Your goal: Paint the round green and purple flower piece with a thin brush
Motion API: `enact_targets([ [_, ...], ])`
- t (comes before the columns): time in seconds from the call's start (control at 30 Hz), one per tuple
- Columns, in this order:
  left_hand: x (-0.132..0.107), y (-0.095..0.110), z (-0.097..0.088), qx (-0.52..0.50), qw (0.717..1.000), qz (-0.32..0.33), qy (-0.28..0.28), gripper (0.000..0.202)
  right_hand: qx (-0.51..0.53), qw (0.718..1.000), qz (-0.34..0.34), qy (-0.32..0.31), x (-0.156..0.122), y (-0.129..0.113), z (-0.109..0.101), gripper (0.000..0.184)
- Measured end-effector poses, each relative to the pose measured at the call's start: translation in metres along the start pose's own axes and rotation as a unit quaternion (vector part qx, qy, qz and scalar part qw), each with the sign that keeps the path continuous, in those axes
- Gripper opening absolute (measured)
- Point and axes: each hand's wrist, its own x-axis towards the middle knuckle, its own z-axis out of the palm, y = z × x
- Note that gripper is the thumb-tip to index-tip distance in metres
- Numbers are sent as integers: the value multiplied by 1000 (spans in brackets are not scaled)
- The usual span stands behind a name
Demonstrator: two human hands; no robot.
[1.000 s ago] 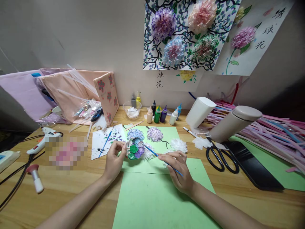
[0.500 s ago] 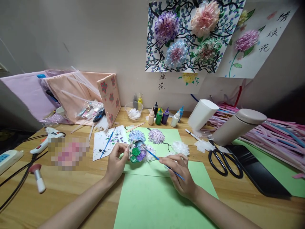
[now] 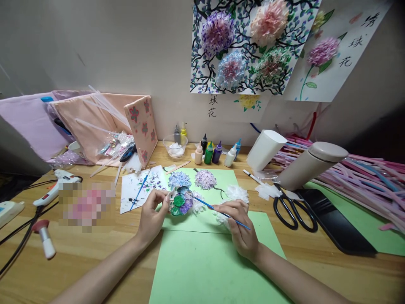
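Observation:
My left hand (image 3: 155,212) pinches the left edge of a small paint palette (image 3: 179,204), tilted up and smeared with green, purple and blue paint. In my right hand (image 3: 238,222) is a thin blue paintbrush (image 3: 204,202), its tip at the purple paint on the palette's right side. Behind the palette lies a green paper (image 3: 228,177) bearing a blue tissue flower (image 3: 179,180), a purple-tinted flower (image 3: 205,179) and white flowers (image 3: 237,193), with dark painted stems. One white flower is partly hidden by the palette and brush, another by my right hand.
Several paint bottles (image 3: 217,152) and a clear bowl (image 3: 175,147) stand at the back. On the left are a paint-spotted sheet (image 3: 134,195) with another brush, a glue gun (image 3: 53,192) and cords. Black scissors (image 3: 294,213), a phone (image 3: 337,223) and a tumbler (image 3: 311,166) are at right.
The camera view has shifted slightly. My right hand and the brush have moved a little, with the brush tip still at the purple paint; my left hand keeps its grip on the palette.

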Motion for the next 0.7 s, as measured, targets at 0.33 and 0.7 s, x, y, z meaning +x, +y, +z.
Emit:
enact_targets([
  [0.33, 0, 3, 1, -6, 1000, 5, -9, 18, 9, 1000, 16, 4, 3, -1, 1, 30],
  [0.7, -1, -1, -1, 4, 999, 27, -20, 14, -14, 1000, -2, 11, 3, -2, 0, 29],
])
